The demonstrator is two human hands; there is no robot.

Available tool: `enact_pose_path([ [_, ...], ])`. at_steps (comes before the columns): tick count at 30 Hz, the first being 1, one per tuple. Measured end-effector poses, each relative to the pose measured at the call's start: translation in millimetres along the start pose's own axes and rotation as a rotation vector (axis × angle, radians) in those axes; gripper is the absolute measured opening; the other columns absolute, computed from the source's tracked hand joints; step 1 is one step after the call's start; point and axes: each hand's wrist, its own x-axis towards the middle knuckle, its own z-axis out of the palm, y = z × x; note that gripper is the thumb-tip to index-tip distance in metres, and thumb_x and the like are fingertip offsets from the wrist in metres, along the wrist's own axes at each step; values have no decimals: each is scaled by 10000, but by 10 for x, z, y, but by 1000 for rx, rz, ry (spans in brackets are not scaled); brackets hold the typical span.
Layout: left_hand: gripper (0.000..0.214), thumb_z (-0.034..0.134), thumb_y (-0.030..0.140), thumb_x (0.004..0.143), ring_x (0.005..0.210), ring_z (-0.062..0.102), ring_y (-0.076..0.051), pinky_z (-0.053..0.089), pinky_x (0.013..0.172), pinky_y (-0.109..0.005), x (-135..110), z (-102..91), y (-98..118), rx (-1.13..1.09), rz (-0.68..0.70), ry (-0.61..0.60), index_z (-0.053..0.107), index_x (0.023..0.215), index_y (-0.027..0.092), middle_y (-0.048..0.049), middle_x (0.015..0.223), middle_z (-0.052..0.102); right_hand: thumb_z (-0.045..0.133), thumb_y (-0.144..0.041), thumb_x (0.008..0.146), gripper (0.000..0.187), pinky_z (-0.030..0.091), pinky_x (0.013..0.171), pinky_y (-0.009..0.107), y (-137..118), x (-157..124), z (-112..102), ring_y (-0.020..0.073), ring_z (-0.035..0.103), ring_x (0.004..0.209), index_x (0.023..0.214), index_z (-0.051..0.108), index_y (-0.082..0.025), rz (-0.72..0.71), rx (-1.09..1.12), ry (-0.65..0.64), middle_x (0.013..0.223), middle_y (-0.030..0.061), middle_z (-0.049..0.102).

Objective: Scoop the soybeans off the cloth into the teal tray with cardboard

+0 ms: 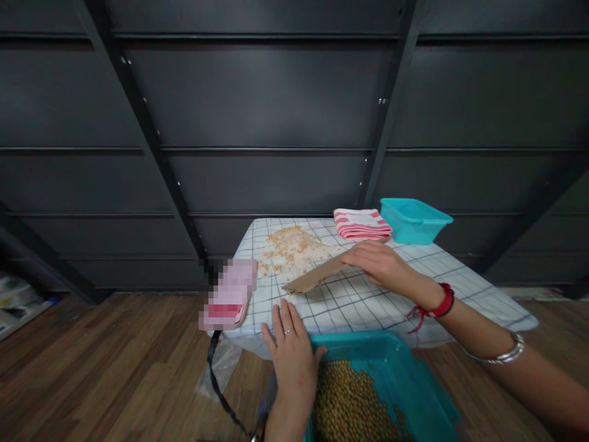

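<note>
Checked tablecloth (460, 282), turquoise basin (409, 224), teal tub (391, 347) of brownish beans (350, 402), left hand (291, 344) spread, empty, right hand (380, 265) gripping cardboard (317, 274)

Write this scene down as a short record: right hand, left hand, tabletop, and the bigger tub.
Right hand: holding a flat brown board, slanted over the checked cloth
Left hand: fingers outstretched at the cloth's near edge, thumb by the bigger tub; no object visible in its grasp
Tabletop: yellowish grains scattered among whitish material; folded pink-and-white towel; smaller turquoise tub; pixelated pink item
Bigger tub: teal, at the near edge, containing brownish-green round grains
</note>
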Motion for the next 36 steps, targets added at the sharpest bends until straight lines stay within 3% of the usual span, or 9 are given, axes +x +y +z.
enact_pose_path([
  [11, 762, 625, 352, 646, 1267, 326, -343, 268, 1015, -576, -11, 29, -11, -16, 5, 12, 361, 1295, 52, -212, 1368, 394, 350, -20, 796, 322, 468, 711, 296, 74, -261, -144, 131, 571, 811, 984, 540, -199, 55, 43, 41, 840, 34, 634],
  [20, 724, 582, 342, 671, 1263, 326, -357, 241, 1011, -605, -16, 33, -22, -8, 21, 15, 358, 1302, 68, -217, 1369, 389, 340, -25, 789, 324, 474, 680, 299, 27, -248, -49, 141, 571, 769, 967, 557, -185, 117, 17, 36, 803, 40, 634],
  [36, 725, 591, 343, 668, 1271, 316, -348, 245, 1013, -605, 14, -66, 4, -23, -1, -39, 365, 1297, 64, -207, 1377, 380, 340, -40, 788, 325, 463, 695, 301, -86, -218, -245, 140, 578, 766, 956, 565, -204, 94, 49, -25, 810, 34, 649],
])
